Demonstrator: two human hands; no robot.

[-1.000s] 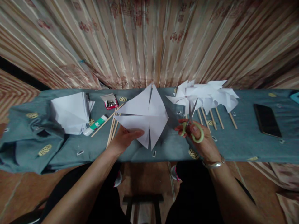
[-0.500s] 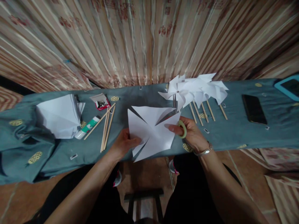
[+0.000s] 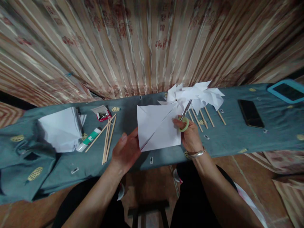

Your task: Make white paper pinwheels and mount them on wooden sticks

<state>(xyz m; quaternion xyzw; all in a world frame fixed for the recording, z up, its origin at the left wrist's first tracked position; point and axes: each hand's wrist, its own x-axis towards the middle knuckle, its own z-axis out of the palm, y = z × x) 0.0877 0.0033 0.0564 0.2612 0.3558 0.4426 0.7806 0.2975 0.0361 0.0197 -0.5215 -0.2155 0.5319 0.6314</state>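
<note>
A white paper square (image 3: 163, 134) with diagonal cuts is held up above the table's front edge. My left hand (image 3: 125, 151) is at its lower left side, thumb lifted away from the sheet and fingertips partly hidden behind it. With my right hand (image 3: 192, 136) I hold the scissors (image 3: 184, 123) by their pale green handles, blades pointing up and away. The right thumb also presses on the paper's right edge. Just behind the sheet lie several finished paper pinwheels (image 3: 197, 95) on wooden sticks, overlapping one another.
On the left are a stack of white paper (image 3: 60, 128), a glue stick (image 3: 89, 139), loose wooden sticks (image 3: 108, 139) and an open small box of metal pins (image 3: 102, 114). A phone (image 3: 251, 113) and a blue-framed tablet (image 3: 288, 91) lie right on the cloth-covered table (image 3: 228, 139).
The paper has turned and flattened, its cut edges now closing together. My left thumb has come off the sheet. The scissors have tilted to the right in my right hand.
</note>
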